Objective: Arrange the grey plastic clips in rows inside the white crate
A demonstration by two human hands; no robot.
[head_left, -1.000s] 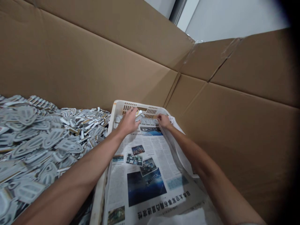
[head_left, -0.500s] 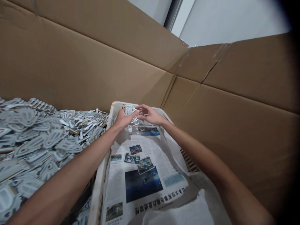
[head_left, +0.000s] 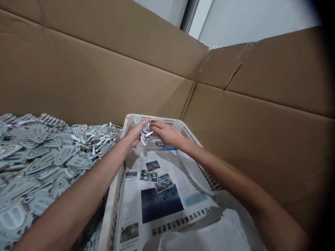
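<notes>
Fingers [head_left: 142, 126] gripping badges [head_left: 144, 133], newspaper-lined crate [head_left: 183, 129]

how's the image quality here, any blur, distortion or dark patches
Head view: the right edge and top right corner fade into a black vignette; wide-lens distortion bends the cardboard wall. Light is soft and even, with faint shadows of the arms on the newspaper. The grey badge pieces smear toward the left edge, and the small pieces between the left hand and right hand are too blurred to read.
</notes>
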